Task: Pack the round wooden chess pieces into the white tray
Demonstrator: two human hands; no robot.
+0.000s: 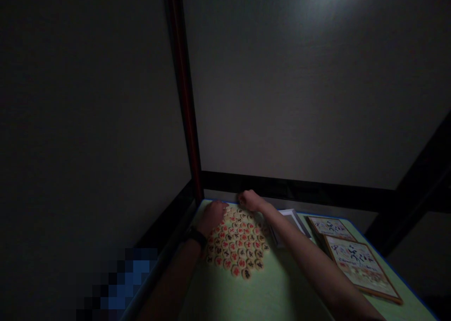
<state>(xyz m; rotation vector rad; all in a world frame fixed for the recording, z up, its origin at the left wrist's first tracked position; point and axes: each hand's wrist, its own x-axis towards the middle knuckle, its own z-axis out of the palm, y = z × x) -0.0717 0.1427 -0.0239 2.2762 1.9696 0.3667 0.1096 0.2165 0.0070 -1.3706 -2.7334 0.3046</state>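
Observation:
Many round Chinese chess pieces [234, 246], pale with red or black characters, lie flat and close together on the green tabletop [214, 295]. My left hand [213, 216], a dark band on its wrist, rests at the far left border of the pieces. One finger of it stretches to the right; its other fingers are partly hidden. At the far edge of the table, just behind the pieces, my right hand [251, 200] has its fingers curled together. Something small and dark reddish shows at its fingertips, too dim to name surely.
An open, shallow white box [294, 220] stands right of the pieces, partly behind my right forearm. Two flat printed boxes [362, 264] with brown edges overlap farther right. Grey walls [299, 100] close off the far and left sides, with a dark red post [185, 86] in the corner.

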